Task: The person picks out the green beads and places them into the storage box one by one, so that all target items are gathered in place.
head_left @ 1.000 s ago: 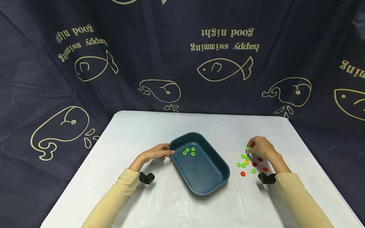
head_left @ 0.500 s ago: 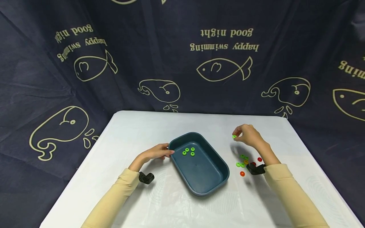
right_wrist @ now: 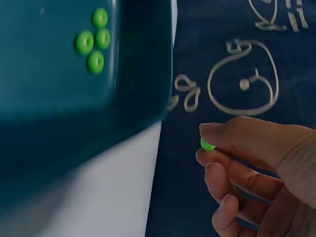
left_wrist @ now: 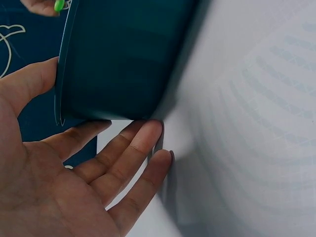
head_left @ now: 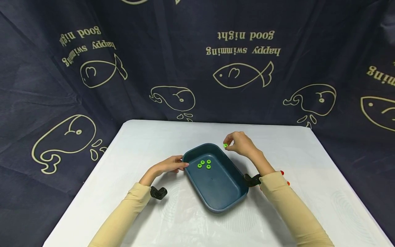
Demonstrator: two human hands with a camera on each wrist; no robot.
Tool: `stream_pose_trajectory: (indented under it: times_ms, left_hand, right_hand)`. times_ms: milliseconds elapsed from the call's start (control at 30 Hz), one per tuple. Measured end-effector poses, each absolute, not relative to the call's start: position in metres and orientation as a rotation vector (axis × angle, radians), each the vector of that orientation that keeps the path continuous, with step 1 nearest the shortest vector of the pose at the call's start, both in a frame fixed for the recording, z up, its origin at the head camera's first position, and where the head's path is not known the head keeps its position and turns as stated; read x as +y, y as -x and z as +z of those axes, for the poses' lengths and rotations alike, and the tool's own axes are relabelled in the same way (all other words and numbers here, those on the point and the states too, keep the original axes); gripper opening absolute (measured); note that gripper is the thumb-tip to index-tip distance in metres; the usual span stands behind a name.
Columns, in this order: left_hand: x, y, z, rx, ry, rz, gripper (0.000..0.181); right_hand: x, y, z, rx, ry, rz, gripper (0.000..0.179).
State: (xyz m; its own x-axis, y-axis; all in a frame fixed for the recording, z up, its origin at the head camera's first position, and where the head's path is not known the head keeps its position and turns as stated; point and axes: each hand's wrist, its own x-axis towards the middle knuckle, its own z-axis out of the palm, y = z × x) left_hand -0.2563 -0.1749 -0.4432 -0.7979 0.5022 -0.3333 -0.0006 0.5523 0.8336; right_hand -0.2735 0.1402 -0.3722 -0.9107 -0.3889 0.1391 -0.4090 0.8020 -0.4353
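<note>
Head view: one tray (head_left: 213,188) stands on the desk (head_left: 154,137), containing four green rings (head_left: 208,168) at its far left end. Left grip (head_left: 169,164) holds the tray's left wall, thumb at the rim, fingers beneath. Right grip (head_left: 240,144) pinches one green ring (right_wrist: 207,145) between thumb and index finger, just outside the tray's far right rim. Two red pieces (head_left: 288,183) show beside the right sleeve (head_left: 293,209), partly covered.

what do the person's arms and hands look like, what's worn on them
Both arms wear plain, pale-yellow sleeves, lightly creased. A small black device sits just past each sleeve's end. The left hand and right hand wear no gloves.
</note>
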Motion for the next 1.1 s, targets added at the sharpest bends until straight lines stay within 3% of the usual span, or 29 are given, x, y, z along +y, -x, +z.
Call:
stream_pose_trajectory:
  times_ms: [600,1100]
  left_hand:
    - [-0.175,0.257,-0.444,2.232,-0.42,1.2,0.068]
    - [-0.175,0.255,-0.443,2.227,-0.405,1.211,0.07]
  right_hand:
    - [0.042,0.26,-0.415,-3.036,-0.957,0.596,0.009]
    - [0.026,0.254,-0.437,-3.05,-1.084,0.496,0.009]
